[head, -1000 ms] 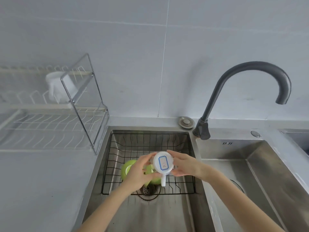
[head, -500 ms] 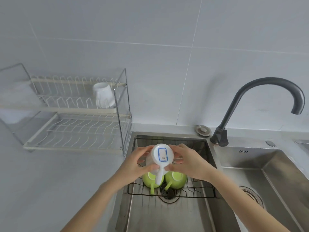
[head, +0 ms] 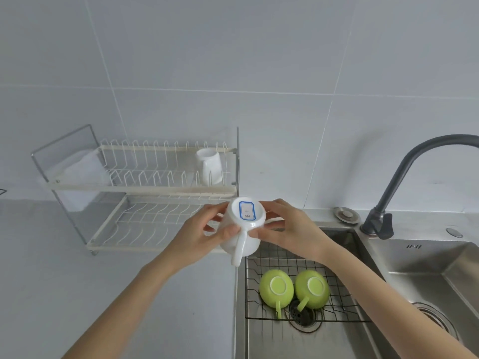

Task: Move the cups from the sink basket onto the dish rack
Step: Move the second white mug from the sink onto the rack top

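1. The left hand [head: 204, 230] grasps a white cup [head: 242, 224] from its left side, with the thumb pressed on the wall of the cup close to the handle.
2. The right hand [head: 290, 229] grasps the same cup from the right side, its fingers curled around the wall.
3. The white cup is held upside down in the air, above the left edge of the sink [head: 241, 294] and in front of the right end of the dish rack [head: 145, 187]. Its bottom faces the camera and carries a sticker [head: 247, 210] with a blue border; its handle points down toward the person.
4. The dish rack has two levels and stands on the countertop [head: 103, 294] against the wall, to the left of the sink.
5. Another white cup [head: 209, 165] already stands on the upper level of the rack, near its right end, upside down.
6. The sink basket [head: 285, 257], made of dark wire, sits inside the left basin.
7. Two green cups [head: 294, 291] lie upside down in the basket, near its front edge, side by side and touching or almost touching. Their handles point toward the person.
8. A drain [head: 304, 317] is seen under the basket, just in front of the green cups.
9. A dark faucet [head: 404, 182] stands at the back edge of the sink, between the two basins.
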Available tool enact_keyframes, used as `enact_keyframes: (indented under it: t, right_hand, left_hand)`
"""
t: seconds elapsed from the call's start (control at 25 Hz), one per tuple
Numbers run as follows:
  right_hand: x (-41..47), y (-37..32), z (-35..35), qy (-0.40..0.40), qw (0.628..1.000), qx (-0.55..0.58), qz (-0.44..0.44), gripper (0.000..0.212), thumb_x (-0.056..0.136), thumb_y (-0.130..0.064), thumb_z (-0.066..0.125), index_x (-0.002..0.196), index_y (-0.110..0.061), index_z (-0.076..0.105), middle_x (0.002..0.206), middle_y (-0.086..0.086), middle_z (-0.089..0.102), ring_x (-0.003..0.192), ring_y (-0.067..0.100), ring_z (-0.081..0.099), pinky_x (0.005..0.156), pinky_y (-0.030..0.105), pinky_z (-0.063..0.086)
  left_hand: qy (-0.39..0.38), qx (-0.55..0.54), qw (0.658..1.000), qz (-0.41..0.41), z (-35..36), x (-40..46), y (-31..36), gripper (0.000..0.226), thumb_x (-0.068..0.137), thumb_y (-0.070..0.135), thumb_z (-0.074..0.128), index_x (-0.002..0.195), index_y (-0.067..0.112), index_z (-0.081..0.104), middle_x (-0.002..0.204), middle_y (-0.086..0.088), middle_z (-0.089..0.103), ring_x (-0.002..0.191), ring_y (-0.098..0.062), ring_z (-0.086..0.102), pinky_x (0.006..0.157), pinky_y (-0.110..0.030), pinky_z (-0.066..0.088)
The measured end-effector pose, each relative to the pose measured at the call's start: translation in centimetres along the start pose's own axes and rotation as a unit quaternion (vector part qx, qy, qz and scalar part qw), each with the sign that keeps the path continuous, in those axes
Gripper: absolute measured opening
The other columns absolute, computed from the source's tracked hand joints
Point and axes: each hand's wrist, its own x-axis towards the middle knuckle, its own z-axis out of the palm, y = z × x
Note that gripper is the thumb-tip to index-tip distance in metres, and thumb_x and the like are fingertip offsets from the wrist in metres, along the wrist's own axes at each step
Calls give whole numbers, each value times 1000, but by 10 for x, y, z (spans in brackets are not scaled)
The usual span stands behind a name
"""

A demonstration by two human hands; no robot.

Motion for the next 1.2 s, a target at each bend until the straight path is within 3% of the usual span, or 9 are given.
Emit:
enact_keyframes:
  t: [0.12,0.24,0.4,0.52,0.64,0.76,0.96,1.2]
  right_hand:
    - [21,-21,17,8,1000,-28,-11,46,73,-31,73,116,-32,57,104,-8,55,97,10,61,81,8,49]
    - [42,-39,30,7,999,-37,-26,46,75,-31,71,118,-28,56,105,-9,55,91,2,59,73,1,46]
    - [77,-66,42,8,998,-45,-38,42,77,-32,68,118,-26,56,113,-5,58,92,5,60,80,13,49]
    - [107,-86,46,6,997,-55,-56,42,79,-31,67,119,-24,56,106,-10,60,92,7,59,75,8,47]
    - [139,-102,47,11,997,-59,-52,45,79,-34,67,121,-24,54,103,-10,61,91,6,58,76,9,46]
    - [172,-114,52,12,996,-73,-46,48,80,-34,66,124,-22,52,114,0,64,93,9,59,85,19,44]
    - [226,-116,68,-8,993,-106,-41,50,81,-33,65,126,-18,49,119,3,63,93,10,59,85,20,42]
    - [278,-91,95,-45,990,-134,-6,52,83,-33,62,129,-14,47,124,6,61,108,19,60,87,23,41]
  left_hand:
    - [-1,12,1000,13,-35,0,-4,35,62,63,53,96,64,45,109,20,57,96,12,53,74,-4,43]
    - [-6,28,999,21,-67,2,-9,39,61,59,57,96,64,43,108,22,54,96,13,53,74,-8,46]
    - [-2,58,998,30,-111,14,-14,42,73,38,70,95,61,42,105,23,55,91,19,53,71,-4,45]
    - [14,70,997,32,-143,29,-11,34,68,45,63,95,55,45,102,25,56,86,18,56,66,-1,44]
    - [14,80,996,25,-174,47,-11,43,65,53,64,104,42,51,105,18,61,94,1,60,74,-11,47]
    - [18,99,995,9,-202,66,-19,48,67,51,62,110,30,54,109,8,63,98,-14,62,82,-26,47]
    - [6,136,990,-27,-237,101,-49,32,79,31,64,109,29,54,114,3,62,102,-20,62,92,-36,46]
    - [-30,151,986,-68,-255,130,-93,36,78,33,66,111,27,54,118,3,61,99,-17,64,92,-35,47]
